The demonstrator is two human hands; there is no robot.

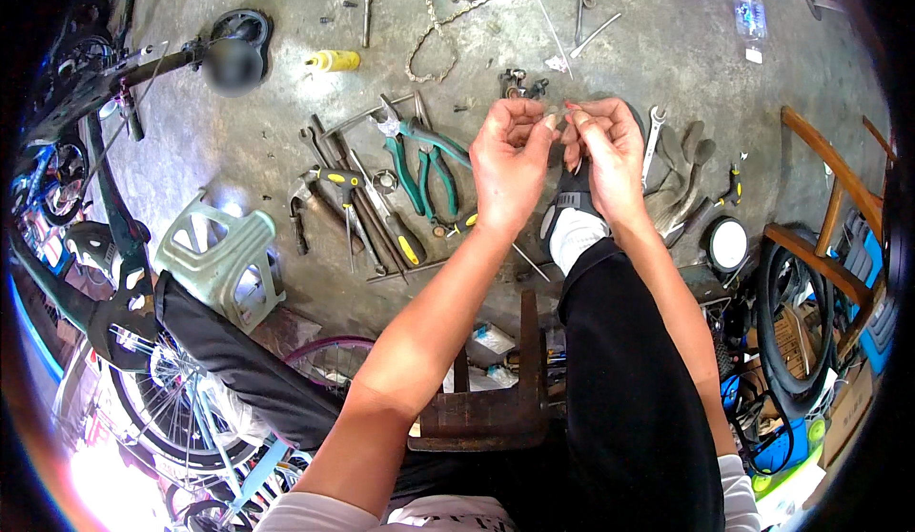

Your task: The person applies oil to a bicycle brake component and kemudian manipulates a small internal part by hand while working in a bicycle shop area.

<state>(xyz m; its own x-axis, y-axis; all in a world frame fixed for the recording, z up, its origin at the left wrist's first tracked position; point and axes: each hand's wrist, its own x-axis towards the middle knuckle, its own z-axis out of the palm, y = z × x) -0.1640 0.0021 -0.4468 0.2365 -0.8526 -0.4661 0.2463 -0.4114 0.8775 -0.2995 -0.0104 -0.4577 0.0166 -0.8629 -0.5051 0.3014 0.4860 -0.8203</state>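
Above the floor, my left hand (513, 155) and my right hand (612, 155) come close together, each with thumb and fingers pinched. Something small and reddish shows at the right fingertips; what either hand holds is too small to make out. Just beyond them on the floor lies a dark metal bike part (515, 84). Below the hands is my dark shoe (570, 196). Left of my left hand lie pliers with green handles (438, 184), a hammer (304, 203) and a yellow-and-black screwdriver (396, 227). A wrench (653, 141) lies beside my right hand.
Grey gloves (684, 165) lie right of the wrench. Farther off are a bike chain (434, 51), a yellow bottle (334, 60) and a plastic water bottle (750, 17). A pale green stool (214, 255) and bicycles stand left; a black tyre (770, 322) and wooden frame (829, 217) stand right.
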